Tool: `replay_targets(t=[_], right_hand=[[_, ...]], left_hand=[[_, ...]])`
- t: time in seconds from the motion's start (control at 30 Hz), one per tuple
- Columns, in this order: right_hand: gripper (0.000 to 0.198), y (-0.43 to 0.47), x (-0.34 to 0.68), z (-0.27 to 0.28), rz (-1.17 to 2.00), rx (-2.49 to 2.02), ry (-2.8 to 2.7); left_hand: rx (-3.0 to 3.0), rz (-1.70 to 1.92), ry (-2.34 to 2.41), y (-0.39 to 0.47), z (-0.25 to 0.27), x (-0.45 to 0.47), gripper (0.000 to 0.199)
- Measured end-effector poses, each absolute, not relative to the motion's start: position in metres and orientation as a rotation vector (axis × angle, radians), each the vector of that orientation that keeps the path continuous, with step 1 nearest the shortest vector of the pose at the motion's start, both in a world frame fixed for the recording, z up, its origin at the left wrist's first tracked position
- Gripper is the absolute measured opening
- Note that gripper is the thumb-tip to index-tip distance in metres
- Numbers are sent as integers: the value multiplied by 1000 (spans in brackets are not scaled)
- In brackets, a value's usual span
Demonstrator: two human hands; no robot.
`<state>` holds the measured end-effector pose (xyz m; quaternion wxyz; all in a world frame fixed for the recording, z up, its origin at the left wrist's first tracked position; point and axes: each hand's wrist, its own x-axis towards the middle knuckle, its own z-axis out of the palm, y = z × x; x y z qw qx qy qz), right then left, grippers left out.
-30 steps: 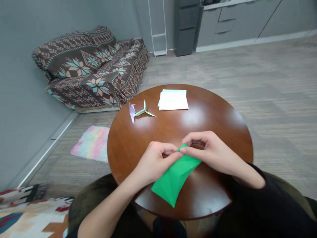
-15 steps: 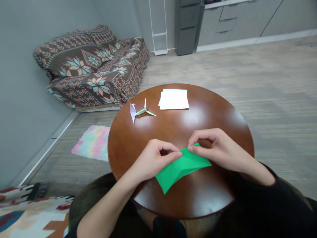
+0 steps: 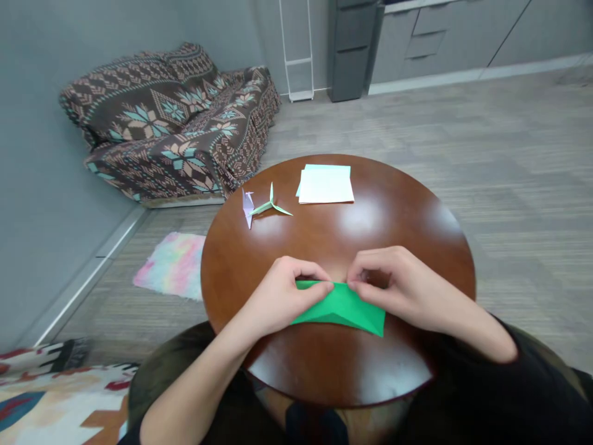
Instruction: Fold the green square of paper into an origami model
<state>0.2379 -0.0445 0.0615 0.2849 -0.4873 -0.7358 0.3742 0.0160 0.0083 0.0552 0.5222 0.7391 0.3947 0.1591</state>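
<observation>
A folded sheet of green paper (image 3: 340, 304) hangs between my hands over the near part of the round table. Along its top edge, my left hand (image 3: 290, 290) pinches it between thumb and fingers, left of the middle. My right hand (image 3: 393, 281) pinches the same edge a little further right, so the two sets of fingertips are close together. A crease runs across the paper, and its lower right corner points down. Part of its left end is behind my left hand.
The round brown table (image 3: 407, 216) bears a stack of white and pale blue paper (image 3: 326, 185) at the back. To its left lie a pale green three-armed folded paper piece (image 3: 271, 205) and a purple folded paper piece (image 3: 248, 209). A patterned sofa (image 3: 180, 123) stands beyond.
The green paper has turned clockwise, from slanting up to the right to nearly level. Its lower left corner has swung up and its right corner down. Both hands keep their pinch.
</observation>
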Motion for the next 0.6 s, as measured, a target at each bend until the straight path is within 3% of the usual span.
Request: replay_targets(t=[0.6], right_hand=[[14, -47, 225, 57, 978, -1306, -1911]], left_hand=[[1702, 469, 920, 3, 54, 22, 10]])
